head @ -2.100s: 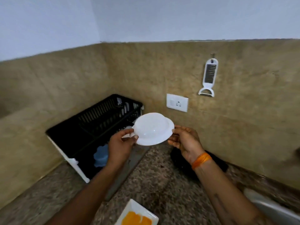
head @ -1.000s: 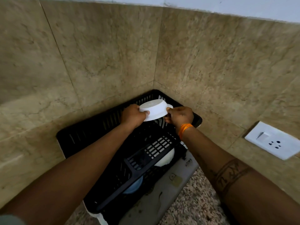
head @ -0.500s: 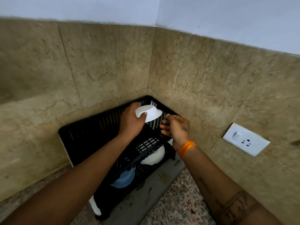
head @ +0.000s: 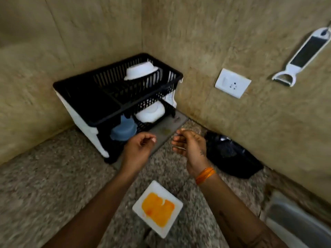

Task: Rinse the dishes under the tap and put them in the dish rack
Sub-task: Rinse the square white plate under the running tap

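A white bowl [head: 141, 70] is sitting upside down in the upper tier of the black dish rack [head: 114, 97], well beyond both hands and free of them. In the tier under it, another white dish [head: 151, 112] and a blue container [head: 123, 130] are resting side by side, the blue one just beyond the left hand [head: 138, 149]. That hand is hovering empty above the counter [head: 44, 185], its fingers loosely curled. The right hand [head: 189, 145] is hanging beside it, a gap between the two, also half curled and grasping nothing. Close in front of the wrists, nearer the person, a square white plate [head: 169, 196] is lying on the counter with an orange smear across its middle. To the right of the right hand a black bag [head: 231, 154] is slumping against the wall. Farther right, at the edge of view, a strip of the steel sink [head: 295, 219] is showing. On the wall above that hand a white socket [head: 232, 83] and a white peeler [head: 302, 58] are hanging.
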Action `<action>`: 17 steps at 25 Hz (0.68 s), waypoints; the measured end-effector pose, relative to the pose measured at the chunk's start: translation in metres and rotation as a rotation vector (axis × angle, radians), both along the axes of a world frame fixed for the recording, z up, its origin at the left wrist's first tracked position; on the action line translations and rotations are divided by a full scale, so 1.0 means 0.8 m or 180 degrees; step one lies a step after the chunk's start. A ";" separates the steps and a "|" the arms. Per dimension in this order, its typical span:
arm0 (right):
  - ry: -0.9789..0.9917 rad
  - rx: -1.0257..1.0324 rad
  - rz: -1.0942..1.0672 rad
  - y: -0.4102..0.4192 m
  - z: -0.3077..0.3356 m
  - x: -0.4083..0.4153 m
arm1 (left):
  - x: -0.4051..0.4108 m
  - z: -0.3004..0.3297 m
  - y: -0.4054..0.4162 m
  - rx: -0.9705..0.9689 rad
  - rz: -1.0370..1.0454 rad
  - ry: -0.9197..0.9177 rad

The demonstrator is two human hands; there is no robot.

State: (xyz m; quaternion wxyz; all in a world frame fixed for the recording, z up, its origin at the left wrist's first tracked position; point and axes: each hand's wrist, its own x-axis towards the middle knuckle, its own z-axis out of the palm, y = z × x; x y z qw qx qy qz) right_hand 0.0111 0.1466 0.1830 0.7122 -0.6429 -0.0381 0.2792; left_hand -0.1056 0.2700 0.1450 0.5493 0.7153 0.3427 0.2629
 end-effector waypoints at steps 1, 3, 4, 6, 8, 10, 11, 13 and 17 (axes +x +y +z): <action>0.0093 -0.0056 -0.0020 -0.018 -0.019 -0.011 | -0.018 -0.025 -0.013 -0.0017 0.0050 0.0268; 0.0318 -0.0204 -0.0069 -0.055 -0.055 -0.028 | -0.049 -0.077 -0.034 0.0042 0.0069 0.0941; 0.0445 -0.0299 -0.0113 -0.073 -0.070 -0.035 | -0.062 -0.100 -0.043 0.0171 0.0035 0.1368; 0.0630 -0.0443 -0.0208 -0.104 -0.092 -0.047 | -0.080 -0.137 -0.053 0.0439 0.0000 0.2116; 0.0720 -0.0512 -0.0219 -0.133 -0.108 -0.057 | -0.093 -0.160 -0.065 0.0686 -0.0112 0.2565; 0.0776 -0.0509 -0.0162 -0.157 -0.117 -0.063 | -0.101 -0.172 -0.075 0.0889 -0.0283 0.2779; 0.0804 -0.0483 -0.0128 -0.167 -0.120 -0.064 | -0.104 -0.176 -0.077 0.0976 -0.0325 0.2805; 0.0831 -0.0444 -0.0102 -0.183 -0.126 -0.067 | -0.105 -0.179 -0.075 0.1012 -0.0285 0.2803; 0.0955 -0.0302 -0.0150 -0.214 -0.129 -0.071 | -0.093 -0.173 -0.071 0.0645 -0.0221 0.2834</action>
